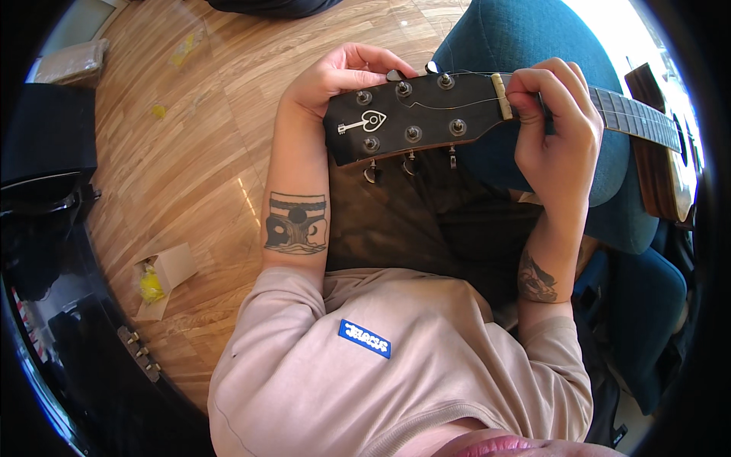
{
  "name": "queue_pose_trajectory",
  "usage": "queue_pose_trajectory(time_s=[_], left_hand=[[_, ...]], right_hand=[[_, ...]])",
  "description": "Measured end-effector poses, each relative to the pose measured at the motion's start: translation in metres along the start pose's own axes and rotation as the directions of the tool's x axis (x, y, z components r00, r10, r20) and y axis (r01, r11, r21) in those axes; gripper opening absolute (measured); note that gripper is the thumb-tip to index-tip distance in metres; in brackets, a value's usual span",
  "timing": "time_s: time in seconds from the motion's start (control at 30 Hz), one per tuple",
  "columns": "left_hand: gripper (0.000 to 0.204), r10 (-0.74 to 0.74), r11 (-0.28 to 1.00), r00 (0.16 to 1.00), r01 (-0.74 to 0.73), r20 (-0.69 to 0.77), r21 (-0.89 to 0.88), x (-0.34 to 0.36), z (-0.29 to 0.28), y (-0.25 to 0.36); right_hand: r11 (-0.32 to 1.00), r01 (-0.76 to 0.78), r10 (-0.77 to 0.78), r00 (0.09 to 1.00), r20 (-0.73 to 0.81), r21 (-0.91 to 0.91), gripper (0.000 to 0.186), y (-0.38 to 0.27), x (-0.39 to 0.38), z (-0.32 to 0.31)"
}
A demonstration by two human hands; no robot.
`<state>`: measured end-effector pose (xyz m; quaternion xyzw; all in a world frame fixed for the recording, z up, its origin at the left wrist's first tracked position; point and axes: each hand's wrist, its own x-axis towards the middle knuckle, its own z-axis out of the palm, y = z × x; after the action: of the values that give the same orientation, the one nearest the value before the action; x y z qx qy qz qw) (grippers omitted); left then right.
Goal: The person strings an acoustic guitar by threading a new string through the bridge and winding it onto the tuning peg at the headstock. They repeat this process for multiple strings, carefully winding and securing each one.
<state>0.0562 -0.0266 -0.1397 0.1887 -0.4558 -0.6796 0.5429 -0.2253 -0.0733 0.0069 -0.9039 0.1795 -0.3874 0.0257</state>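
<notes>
Across my lap lies an acoustic guitar, its black headstock (426, 118) on the left and part of its wooden body (674, 186) at the far right. My left hand (346, 72) is at the headstock's far edge, thumb and fingers closed around a tuning peg (394, 75). A thin guitar string (457, 105) runs slightly bent from a tuner post toward the pale nut (501, 97). Just past the nut, over the neck (636, 118), my right hand (560, 114) pinches with curled fingers, apparently on that string. Several tuning pegs (411, 164) stick out along the near edge.
A teal upholstered seat (525, 34) stands under the neck. On the wooden floor (228, 122) at left are an open cardboard box (175, 270) with yellow stuff inside and a yellow scrap (158, 112). Glossy black objects (68, 320) line the left side.
</notes>
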Motion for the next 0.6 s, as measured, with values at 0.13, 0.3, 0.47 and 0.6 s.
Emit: queue_pose_trajectory(time_s=[0.13, 0.3, 0.47, 0.6], left_hand=[[0.039, -0.008, 0.998, 0.997, 0.013, -0.075, 0.065, -0.003, -0.0001, 0.0045], [0.038, -0.006, 0.997, 0.995, 0.014, -0.101, 0.081, -0.0012, -0.0053, 0.0013], [0.038, 0.012, 0.997, 0.996, -0.005, -0.088, 0.078, -0.0012, -0.0044, 0.0012], [0.038, 0.01, 0.993, 0.997, 0.0, -0.079, 0.12, -0.0003, -0.0038, 0.0027]], right_hand=[[1.0, 0.013, -0.013, 1.0, 0.007, 0.007, 0.009, 0.0009, 0.0013, 0.001], [1.0, 0.019, -0.019, 1.0, 0.005, -0.002, 0.009, 0.0021, 0.0006, 0.0018], [1.0, 0.012, -0.012, 1.0, 0.007, -0.005, 0.008, 0.0021, 0.0002, 0.002], [1.0, 0.012, -0.012, 1.0, -0.001, -0.008, 0.008, 0.0025, -0.0007, 0.003]])
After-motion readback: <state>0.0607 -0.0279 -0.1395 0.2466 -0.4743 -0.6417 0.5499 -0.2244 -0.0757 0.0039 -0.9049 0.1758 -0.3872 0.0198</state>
